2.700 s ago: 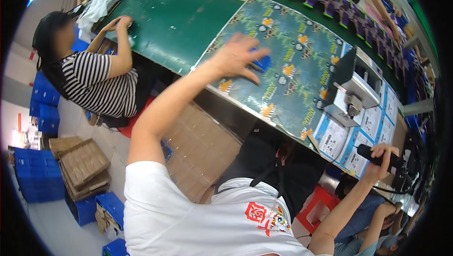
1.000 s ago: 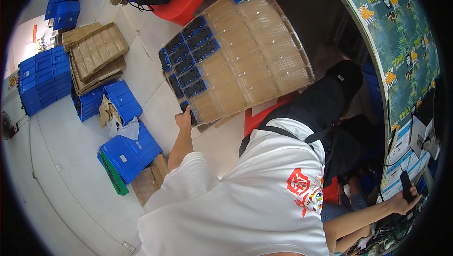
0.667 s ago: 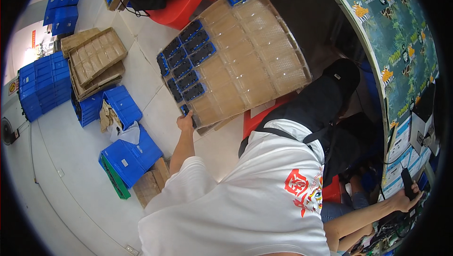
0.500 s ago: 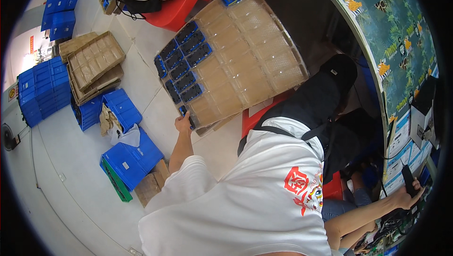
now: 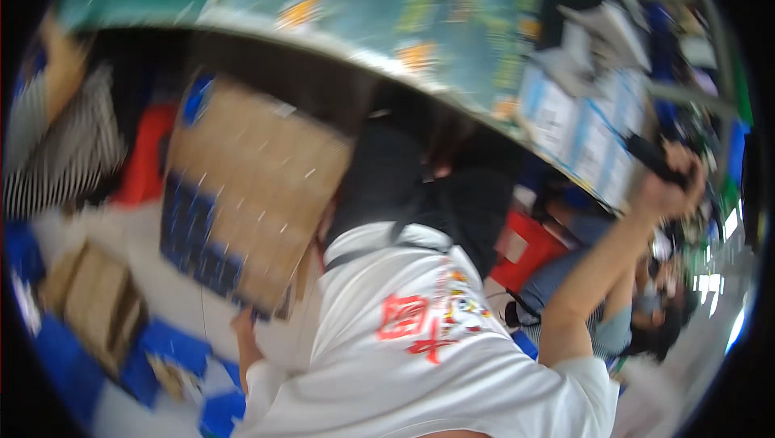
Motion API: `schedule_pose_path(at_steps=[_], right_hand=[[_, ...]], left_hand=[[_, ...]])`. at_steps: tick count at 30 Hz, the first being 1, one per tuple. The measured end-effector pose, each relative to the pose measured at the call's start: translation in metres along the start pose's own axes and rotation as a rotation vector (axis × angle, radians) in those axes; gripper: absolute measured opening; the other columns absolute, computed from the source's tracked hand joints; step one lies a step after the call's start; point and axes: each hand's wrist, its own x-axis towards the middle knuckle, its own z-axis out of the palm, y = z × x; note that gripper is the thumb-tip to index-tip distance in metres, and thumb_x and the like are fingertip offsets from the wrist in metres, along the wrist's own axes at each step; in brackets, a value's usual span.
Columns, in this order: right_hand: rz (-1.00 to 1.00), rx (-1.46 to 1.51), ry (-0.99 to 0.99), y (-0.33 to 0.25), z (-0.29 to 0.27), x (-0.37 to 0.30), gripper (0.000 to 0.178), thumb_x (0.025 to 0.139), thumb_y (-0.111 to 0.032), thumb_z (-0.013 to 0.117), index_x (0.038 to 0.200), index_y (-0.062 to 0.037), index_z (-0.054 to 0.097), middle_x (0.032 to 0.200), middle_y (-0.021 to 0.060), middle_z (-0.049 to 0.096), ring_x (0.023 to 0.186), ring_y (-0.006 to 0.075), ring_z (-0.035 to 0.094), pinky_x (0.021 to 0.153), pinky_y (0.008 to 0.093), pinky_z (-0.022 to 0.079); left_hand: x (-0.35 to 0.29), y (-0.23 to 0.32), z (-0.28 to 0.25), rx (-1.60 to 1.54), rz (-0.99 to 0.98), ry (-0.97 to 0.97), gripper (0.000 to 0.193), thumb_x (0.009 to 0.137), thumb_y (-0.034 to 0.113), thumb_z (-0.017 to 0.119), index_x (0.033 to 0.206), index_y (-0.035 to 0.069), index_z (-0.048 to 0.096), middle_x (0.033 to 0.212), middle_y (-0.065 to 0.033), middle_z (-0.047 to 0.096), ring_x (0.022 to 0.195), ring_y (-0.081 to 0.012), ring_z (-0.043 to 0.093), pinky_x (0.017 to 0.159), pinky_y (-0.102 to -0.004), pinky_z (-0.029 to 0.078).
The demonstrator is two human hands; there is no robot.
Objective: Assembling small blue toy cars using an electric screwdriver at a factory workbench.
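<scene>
Upper garment: white T-shirt (image 5: 355, 381), loose cut. Right sleeve (image 5: 588, 381): short, ending above the elbow. Chest marking: red block-shaped print (image 5: 403, 317), smaller red mark (image 5: 433, 349) and multicoloured print (image 5: 467, 297) alongside; detail blurred. Waist: dark strap (image 5: 355, 255) over white fabric. Lower garment: black legwear (image 5: 375, 184). Left hand (image 5: 242, 322), right hand (image 5: 676, 176): bare.

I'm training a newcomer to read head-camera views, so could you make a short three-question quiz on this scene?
1. What does the right hand hold?
2. True or false: the left hand is at the brown compartment tray's lowest corner in the picture.
3. What colour is the lone item in the tray's top-left corner? A red; B blue; C white.

Key: 1. A black handheld tool. 2. True. 3. B.
</scene>
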Motion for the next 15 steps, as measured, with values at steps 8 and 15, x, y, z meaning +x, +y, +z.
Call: schedule_pose_path(at_steps=[8,15], right_hand=[[-0.268,-0.249,-0.094,0.025,0.097,0.024,0.021,0.093,-0.022,0.053,0.083,-0.0049,0.058,0.066,0.0047,0.047,0.062,0.0195,0.047,0.069,0.0369,0.04],[-0.291,-0.301,-0.197,0.049,0.127,0.036,0.011,0.09,-0.012,0.061,0.091,-0.0003,0.061,0.065,0.0075,0.054,0.054,0.0185,0.054,0.06,0.036,0.049]], left_hand=[[-0.041,0.091,-0.019,-0.058,-0.163,-0.179,0.027,0.079,0.014,0.075,0.103,0.003,0.066,0.094,-0.0049,0.069,0.081,-0.0207,0.068,0.073,-0.036,0.06],[-0.116,0.223,0.101,-0.306,0.351,-0.713,0.055,0.077,0.007,0.069,0.129,0.005,0.052,0.119,-0.0088,0.063,0.105,-0.0256,0.063,0.092,-0.0392,0.052]])
